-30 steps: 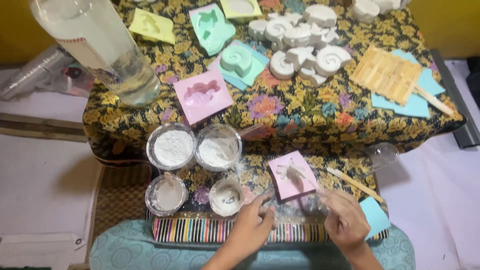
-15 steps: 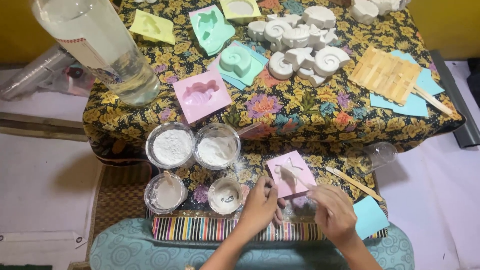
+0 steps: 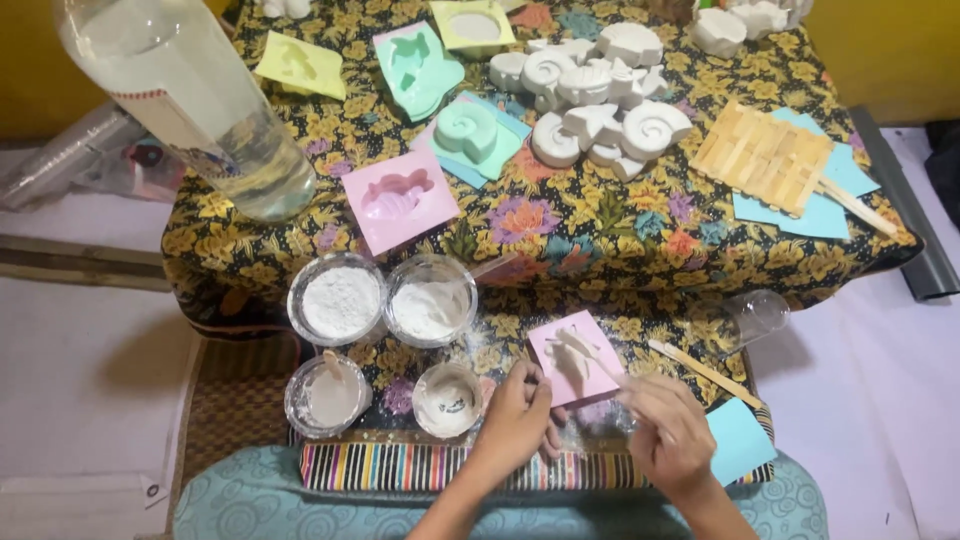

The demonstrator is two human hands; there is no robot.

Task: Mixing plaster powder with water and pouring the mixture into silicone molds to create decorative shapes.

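Two bare hands at the near edge of a floral-patterned cloth-covered table (image 3: 600, 230), both at a small pink square mould with white plaster filling (image 3: 574, 358).

Left hand (image 3: 515, 425): fingers curled, gripping the mould's left edge. Right hand (image 3: 668, 432): fingers pinched around a thin wooden stick (image 3: 600, 357), tip resting in the white filling.

Pink mould: near edge of table, right of centre, lying flat between the two hands.

Just left of the left hand: small round cup with grey-white paste residue (image 3: 447, 400). Further left, near the near-left corner: clear cup of grey paste with a stick standing in it (image 3: 326, 395). Behind these: two clear round bowls of white powder (image 3: 340, 300), side by side and touching.

Right of the mould: flat wooden stick (image 3: 705, 372) lying loose, light-blue square paper (image 3: 738, 440) at the near-right corner, empty clear plastic cup on its side (image 3: 745, 320).

Middle of table: larger pink square mould with a shaped cavity (image 3: 398, 198). Far edge: yellow, green and teal moulds, cluster of white plaster shell castings (image 3: 600, 90). Far-right corner: mat of joined wooden sticks (image 3: 765, 155) on blue paper. Far-left corner: large clear plastic bottle of water (image 3: 195, 100), leaning.
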